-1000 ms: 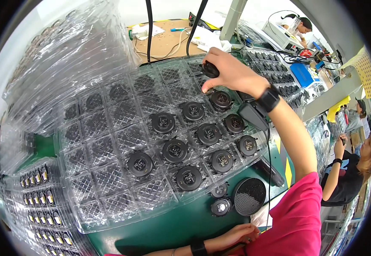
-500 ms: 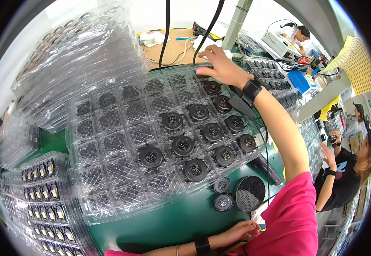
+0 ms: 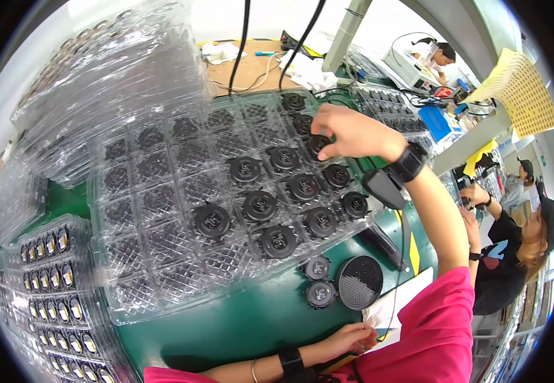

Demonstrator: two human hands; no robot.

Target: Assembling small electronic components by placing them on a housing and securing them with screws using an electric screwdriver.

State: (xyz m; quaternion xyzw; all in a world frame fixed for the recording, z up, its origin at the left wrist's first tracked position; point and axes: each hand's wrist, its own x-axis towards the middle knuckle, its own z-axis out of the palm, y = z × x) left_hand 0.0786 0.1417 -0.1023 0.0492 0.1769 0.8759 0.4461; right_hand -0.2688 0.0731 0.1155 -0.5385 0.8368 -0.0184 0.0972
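My right hand (image 3: 358, 133) reaches over the far right of a clear plastic tray (image 3: 162, 300). Its thumb and fingers are closed around the edge of a round black part (image 3: 319, 144) in the right column. Other round black parts, such as this one (image 3: 278, 241), sit in pockets on the tray's right side, most showing a dark centre disc. My left hand (image 3: 352, 337) rests low by my body, palm turned inward and fingers curled together. Whatever it may hold is hidden.
Two round parts (image 3: 320, 293), a black round dish of grains (image 3: 360, 283) and a black handheld tool (image 3: 384, 247) lie on the green table (image 3: 226, 338). Bagged trays (image 3: 111, 89) are stacked far left, filled trays (image 3: 60, 306) near left. A co-worker (image 3: 506, 255) sits at right.
My right hand has come down and nearer from the tray's far right corner onto a round black part. The whole view has shifted slightly; my left hand stays low by my body.
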